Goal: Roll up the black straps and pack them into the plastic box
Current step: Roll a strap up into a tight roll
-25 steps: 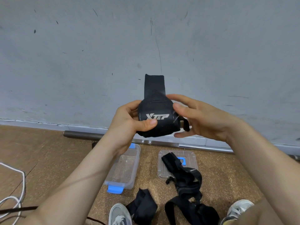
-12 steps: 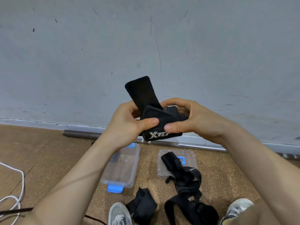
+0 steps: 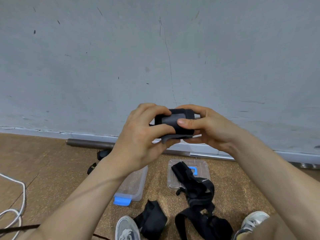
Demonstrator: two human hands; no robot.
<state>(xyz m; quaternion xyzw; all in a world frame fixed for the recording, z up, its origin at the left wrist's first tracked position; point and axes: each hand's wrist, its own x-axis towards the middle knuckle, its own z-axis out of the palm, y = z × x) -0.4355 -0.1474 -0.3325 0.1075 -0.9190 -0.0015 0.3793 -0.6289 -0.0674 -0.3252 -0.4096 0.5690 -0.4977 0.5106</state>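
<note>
- Floor (image 3: 52,161): brown, speckled, cork-like; meets the wall at a pale skirting strip.
- Wall (image 3: 155,58): grey-blue, matt, with scattered dark scuffs and one long thin scratch.
- Metal bar (image 3: 90,143): lies on the floor along the foot of the wall.
- White cable (image 3: 20,201): looped on the floor at the left edge.
- Plastic box (image 3: 136,186): clear with a blue latch, open, on the floor beneath the left forearm; contents cannot be told.
- Lid (image 3: 204,168): clear, flat on the floor, just right of the box.
- Loose straps (image 3: 199,191): black, tangled, one end lying on the lid, the rest trailing toward the right shoe (image 3: 254,220).
- Folded strap (image 3: 150,219): black, on the floor beside the left shoe (image 3: 127,229).
- Rolled strap (image 3: 174,120): black, compact roll, held up in front of the wall, above the box and lid.
- Left hand (image 3: 143,135): raised, back toward the camera, fingers curled round the left end of the roll.
- Right hand (image 3: 207,129): raised, fingers curled over the top of the roll, thumb pressed flat on its near face.
</note>
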